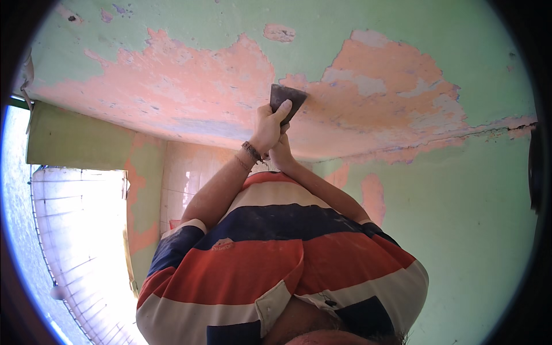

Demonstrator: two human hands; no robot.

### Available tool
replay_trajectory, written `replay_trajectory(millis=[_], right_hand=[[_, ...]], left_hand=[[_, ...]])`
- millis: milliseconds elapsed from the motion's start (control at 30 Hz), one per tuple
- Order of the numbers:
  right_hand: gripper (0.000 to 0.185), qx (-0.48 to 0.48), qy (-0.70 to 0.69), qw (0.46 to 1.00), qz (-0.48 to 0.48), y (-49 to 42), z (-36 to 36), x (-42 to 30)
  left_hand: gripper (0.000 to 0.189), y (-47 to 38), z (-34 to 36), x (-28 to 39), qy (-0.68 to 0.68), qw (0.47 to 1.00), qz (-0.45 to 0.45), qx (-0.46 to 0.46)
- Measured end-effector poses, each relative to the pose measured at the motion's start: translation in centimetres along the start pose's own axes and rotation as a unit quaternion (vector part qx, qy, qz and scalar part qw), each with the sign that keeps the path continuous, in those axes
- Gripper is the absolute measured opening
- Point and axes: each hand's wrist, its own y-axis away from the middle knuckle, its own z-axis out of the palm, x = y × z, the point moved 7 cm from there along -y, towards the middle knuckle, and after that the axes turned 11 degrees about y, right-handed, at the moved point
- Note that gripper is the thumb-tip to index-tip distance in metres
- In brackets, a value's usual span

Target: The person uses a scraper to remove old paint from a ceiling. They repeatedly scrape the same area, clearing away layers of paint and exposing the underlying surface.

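Observation:
A dark, flat scraper blade [288,95], wide at its far edge, lies against or close over a peeling painted surface [207,82]. My left hand [269,125], with braided bracelets at the wrist, grips the scraper with its thumb laid along the blade. Close beneath it, my right hand [281,151] is closed around the scraper's lower part; the handle is hidden by the hands. Around the blade, green paint has come off in large patches, showing pink and whitish layers. Whether the blade's edge touches the surface cannot be told.
A bright window with a wire grille [77,241] is at the left. Green wall [457,207] with pink bare patches stands at the right, where a long crack [478,131] runs along the junction. Pale tiles [181,185] show behind my left arm.

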Motion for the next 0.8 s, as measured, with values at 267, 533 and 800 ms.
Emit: replay_trajectory(millis=[267,533,800], right_hand=[[0.023,0.074,0.121,0.973,-0.184,-2.8,1.1,-9.0],[0.024,-0.01,0.024,0.999,-0.037,0.8,1.3,-4.2],[0.021,-0.003,0.018,0.995,0.097,2.3,-0.5,-1.7]], left_hand=[[0.032,1.5,3.9,7.9,-0.013,0.986,0.158,-0.049],[0.034,2.2,1.3,3.3,0.028,0.999,0.036,0.009],[0.035,2.0,1.6,0.6,0.074,0.997,-0.009,0.036]])
